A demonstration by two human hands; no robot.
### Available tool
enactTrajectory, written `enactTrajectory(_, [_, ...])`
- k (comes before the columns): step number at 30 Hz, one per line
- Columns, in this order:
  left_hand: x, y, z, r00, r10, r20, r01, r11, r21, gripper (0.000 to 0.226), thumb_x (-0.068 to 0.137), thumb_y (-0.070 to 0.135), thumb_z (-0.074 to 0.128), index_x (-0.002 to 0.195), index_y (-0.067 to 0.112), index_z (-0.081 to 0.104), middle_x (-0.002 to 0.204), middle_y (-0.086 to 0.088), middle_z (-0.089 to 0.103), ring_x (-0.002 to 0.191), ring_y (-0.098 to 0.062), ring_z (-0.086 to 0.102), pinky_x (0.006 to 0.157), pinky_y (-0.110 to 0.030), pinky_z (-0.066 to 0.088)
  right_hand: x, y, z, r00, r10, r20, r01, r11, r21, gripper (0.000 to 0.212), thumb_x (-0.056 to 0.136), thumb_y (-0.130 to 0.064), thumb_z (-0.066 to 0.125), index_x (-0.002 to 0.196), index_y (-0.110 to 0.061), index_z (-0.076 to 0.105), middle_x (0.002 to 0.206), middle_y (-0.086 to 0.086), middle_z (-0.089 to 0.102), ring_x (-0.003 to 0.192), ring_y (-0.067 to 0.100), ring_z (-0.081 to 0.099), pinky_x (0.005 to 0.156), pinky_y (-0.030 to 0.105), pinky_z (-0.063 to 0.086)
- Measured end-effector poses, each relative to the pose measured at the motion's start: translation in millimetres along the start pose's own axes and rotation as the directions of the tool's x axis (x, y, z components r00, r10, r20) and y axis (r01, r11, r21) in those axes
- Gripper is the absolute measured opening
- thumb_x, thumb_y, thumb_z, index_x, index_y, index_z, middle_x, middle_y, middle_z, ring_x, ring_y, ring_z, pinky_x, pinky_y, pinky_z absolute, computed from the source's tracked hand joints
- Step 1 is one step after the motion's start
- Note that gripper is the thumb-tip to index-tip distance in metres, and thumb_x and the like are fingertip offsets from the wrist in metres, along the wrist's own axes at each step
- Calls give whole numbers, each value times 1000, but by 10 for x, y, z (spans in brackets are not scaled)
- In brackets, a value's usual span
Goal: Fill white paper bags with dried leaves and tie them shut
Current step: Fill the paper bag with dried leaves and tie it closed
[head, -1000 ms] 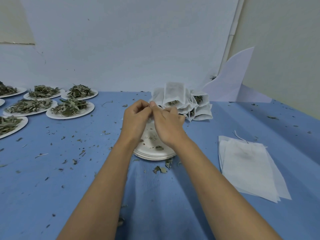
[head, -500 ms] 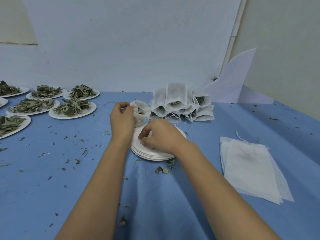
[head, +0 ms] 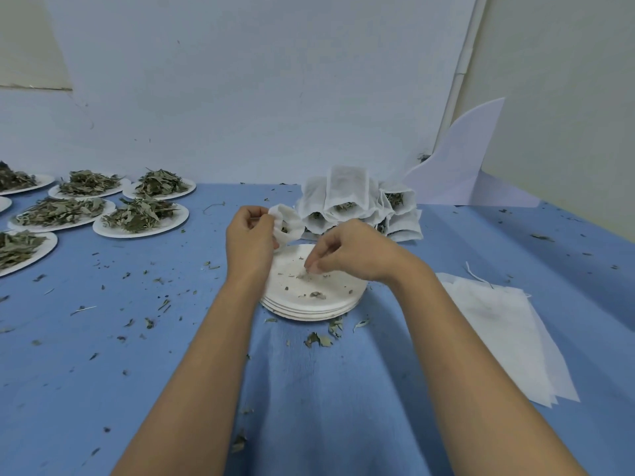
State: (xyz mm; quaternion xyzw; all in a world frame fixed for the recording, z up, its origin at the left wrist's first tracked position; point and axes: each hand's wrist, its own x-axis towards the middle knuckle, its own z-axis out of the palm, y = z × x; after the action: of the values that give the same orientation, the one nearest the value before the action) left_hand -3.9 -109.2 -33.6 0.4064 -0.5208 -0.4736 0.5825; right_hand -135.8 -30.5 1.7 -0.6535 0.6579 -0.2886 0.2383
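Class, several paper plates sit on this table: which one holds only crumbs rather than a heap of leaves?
The top plate of the stack beneath the right hand. It carries only scattered bits; the plates at left each bear a leaf heap.

Soft, even light fills the scene. It is moderately bright with a cool bluish cast and seems to fall from overhead. Shadows are faint: a pale one darkens the blue surface point(head: 103, 338) between the forearms point(head: 213, 355), and a thin one rims the stack of plates point(head: 309, 312). The right hand's point(head: 350, 252) fingertips point(head: 314, 267) look slightly smeared. Wide-angle distortion tilts the wall pipe point(head: 460, 73) and stretches the forearms toward the bottom edge.
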Motion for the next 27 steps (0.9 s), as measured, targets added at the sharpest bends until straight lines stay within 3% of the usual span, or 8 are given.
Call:
enactTrajectory(3, [-6, -5, -5, 1000, -6, -2, 6, 1000, 0, 21, 91, 6, 48, 78, 22, 53, 74, 2, 53, 57, -11, 47, 44, -13, 37, -29, -54, -1, 990, 59, 127, -40, 988, -151, 15, 75, -12, 76, 78, -26, 75, 63, -16, 64, 60, -5, 55, 55, 8, 41])
enactTrajectory(8, [6, -1, -10, 1000, -15, -8, 15, 1000, 0, 20, 90, 5, 49, 78, 20, 53, 74, 0, 53, 56, -11, 47, 45, -14, 38, -46, -82, 37, 964, 184, 189, -136, 960, -244, 14, 75, -13, 77, 89, -18, 73, 74, -10, 65, 65, 0, 54, 57, 14, 40])
enactTrajectory(13, [-3, 1, -10, 1000, -19, 0, 19, 1000, 11, 20, 89, 5, 48, 78, 20, 53, 74, 0, 53, 53, -10, 46, 51, -19, 37, -30, -77, 92, 968, 206, 142, -152, 935, -320, 15, 77, -16, 72, 91, -12, 75, 97, 3, 73, 86, 16, 64, 76, 26, 52])
enactTrajectory(15, [-4, 0, -19, 1000, -19, 0, 19, 1000, 9, 19, 89, 5, 48, 78, 19, 54, 74, -1, 53, 52, -10, 45, 53, -21, 37, -10, -70, 133, 973, 203, 112, -147, 913, -380, 17, 78, -19, 69, 92, -10, 74, 94, 0, 71, 88, 18, 64, 76, 29, 53])
enactTrajectory(19, [-17, 2, -18, 1000, -26, 4, 26, 1000, 7, 19, 90, 5, 48, 78, 19, 54, 74, -1, 53, 53, -10, 46, 54, -22, 38, 44, -37, 231, 976, 195, 96, -134, 886, -444, 30, 73, -19, 67, 97, 0, 69, 78, 7, 61, 70, 15, 48, 61, 27, 41])
enactTrajectory(21, [-21, 5, -15, 1000, -24, 4, 24, 1000, 12, 20, 89, 5, 48, 77, 20, 55, 75, 0, 54, 56, -10, 47, 55, -20, 39, 61, -23, 263, 979, 178, 100, -114, 883, -455, 26, 71, -18, 66, 87, 3, 67, 72, 5, 54, 67, 15, 45, 58, 27, 38])
enactTrajectory(24, [-35, 5, -9, 1000, -10, 27, 9, 1000, 15, 21, 88, 4, 49, 77, 20, 56, 76, 2, 56, 62, -9, 48, 58, -19, 40, 56, -4, 245, 992, 114, 54, -87, 926, -368, 12, 71, -15, 65, 63, -10, 58, 61, -2, 51, 60, 13, 43, 53, 24, 37])
enactTrajectory(27, [-70, 30, 11, 996, 44, 76, -44, 999, -4, 24, 87, 1, 47, 78, 20, 56, 74, 4, 56, 62, -8, 47, 57, -17, 41, 46, -15, 198, 968, 37, -247, -40, 999, -8, 16, 73, -12, 68, 60, -20, 64, 55, -15, 56, 51, -2, 50, 45, 8, 37])
